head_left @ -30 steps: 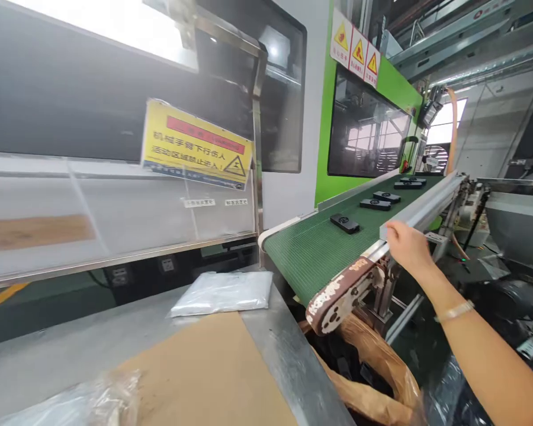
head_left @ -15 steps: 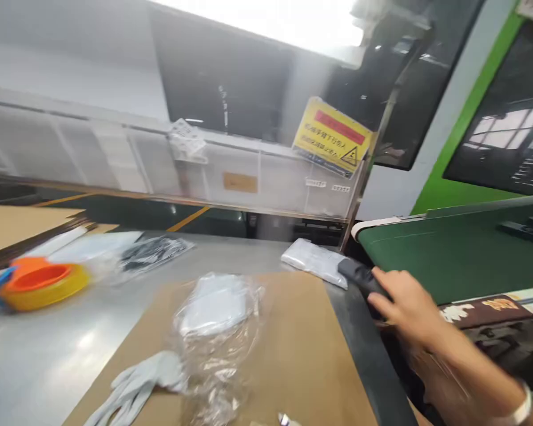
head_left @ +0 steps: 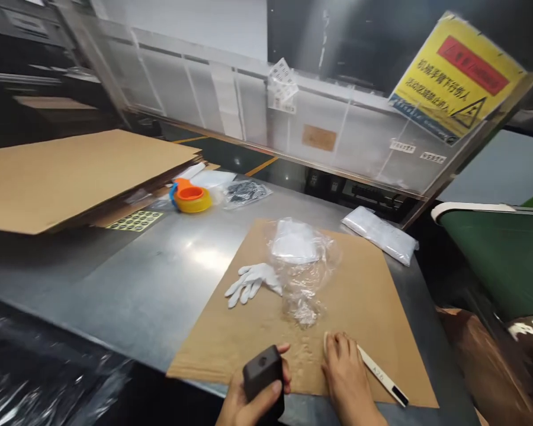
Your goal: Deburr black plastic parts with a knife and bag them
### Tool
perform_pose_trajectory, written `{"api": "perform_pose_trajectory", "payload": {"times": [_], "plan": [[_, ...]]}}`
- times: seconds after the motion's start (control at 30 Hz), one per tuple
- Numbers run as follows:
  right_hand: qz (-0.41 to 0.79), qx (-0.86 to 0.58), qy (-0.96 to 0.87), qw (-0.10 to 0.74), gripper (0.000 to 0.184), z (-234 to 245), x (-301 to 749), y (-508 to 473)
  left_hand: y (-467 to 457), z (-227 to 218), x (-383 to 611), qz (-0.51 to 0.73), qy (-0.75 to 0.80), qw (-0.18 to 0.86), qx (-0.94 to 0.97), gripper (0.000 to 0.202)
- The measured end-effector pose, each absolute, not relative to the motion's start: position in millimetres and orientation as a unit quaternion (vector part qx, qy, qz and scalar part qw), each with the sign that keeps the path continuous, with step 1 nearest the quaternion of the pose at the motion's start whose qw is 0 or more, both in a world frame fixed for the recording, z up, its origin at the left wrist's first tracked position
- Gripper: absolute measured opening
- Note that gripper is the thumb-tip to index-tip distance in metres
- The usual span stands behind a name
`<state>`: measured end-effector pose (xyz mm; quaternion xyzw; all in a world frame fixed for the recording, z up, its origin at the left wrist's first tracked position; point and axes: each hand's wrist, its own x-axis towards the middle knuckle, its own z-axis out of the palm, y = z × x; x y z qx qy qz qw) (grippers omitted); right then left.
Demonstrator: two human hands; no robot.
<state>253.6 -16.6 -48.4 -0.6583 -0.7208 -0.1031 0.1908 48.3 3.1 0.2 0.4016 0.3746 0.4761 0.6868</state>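
My left hand [head_left: 249, 402] is at the bottom edge, fingers wrapped round a small black plastic part [head_left: 263, 374] held just over the near edge of a brown cardboard sheet [head_left: 364, 296]. My right hand [head_left: 349, 381] lies on the cardboard beside it, fingers curled down onto the end of a thin white tool with a black tip [head_left: 384, 376]. A clear plastic bag [head_left: 299, 266] with white contents lies crumpled on the cardboard ahead of both hands, and a white glove [head_left: 251, 281] rests at its left.
The steel table [head_left: 151, 278] carries an orange and yellow tape dispenser [head_left: 190, 196], a sheet of round stickers [head_left: 135, 220], a stack of cardboard sheets [head_left: 71, 171] at left and a white packet [head_left: 379, 234]. A green conveyor [head_left: 501, 254] ends at right, above a brown bag [head_left: 479, 361].
The view has swung from the conveyor down to the table. The black part taken off the belt by my right hand is now in my left; my right hand rests on the white tool.
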Motion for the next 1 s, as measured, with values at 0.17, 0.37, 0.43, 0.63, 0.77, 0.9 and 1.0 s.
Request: {"api": "perform_pose_trajectory", "payload": {"times": [0.17, 0.37, 0.43, 0.63, 0.77, 0.9, 1.0], "plan": [[0.046, -0.59, -0.774, 0.228, 0.037, -3.9, 245.8, -24.2, 6.8, -6.5, 25.5, 0.41, 0.342, 0.577, 0.618, 0.034], [0.122, -0.397, -0.861, 0.292, 0.057, 51.1, 182.9, -32.8, 6.1, 13.4, 16.9, 0.368, 0.316, 0.515, 0.706, 0.024], [0.103, -0.404, -0.857, 0.303, 0.059, 50.2, 174.0, -33.7, 2.3, 16.1, 12.8, 0.365, 0.309, 0.515, 0.711, 0.02], [0.125, -0.4, -0.853, 0.31, 0.058, 48.9, 170.8, -38.8, -6.9, 6.1, 9.3, 0.35, 0.282, 0.551, 0.703, 0.013], [0.164, -0.408, -0.842, 0.311, 0.059, 57.5, 169.0, -39.5, -10.9, 5.5, 8.7, 0.366, 0.254, 0.632, 0.634, 0.008], [0.322, -0.449, -0.731, 0.401, 0.044, 42.7, 164.2, -41.3, -13.8, 3.1, 9.7, 0.414, 0.25, 0.764, 0.426, 0.041], [0.334, -0.475, -0.652, 0.486, 0.039, 10.8, 151.6, -53.1, -11.5, -4.6, 14.7, 0.482, 0.22, 0.818, 0.225, 0.067]]}}
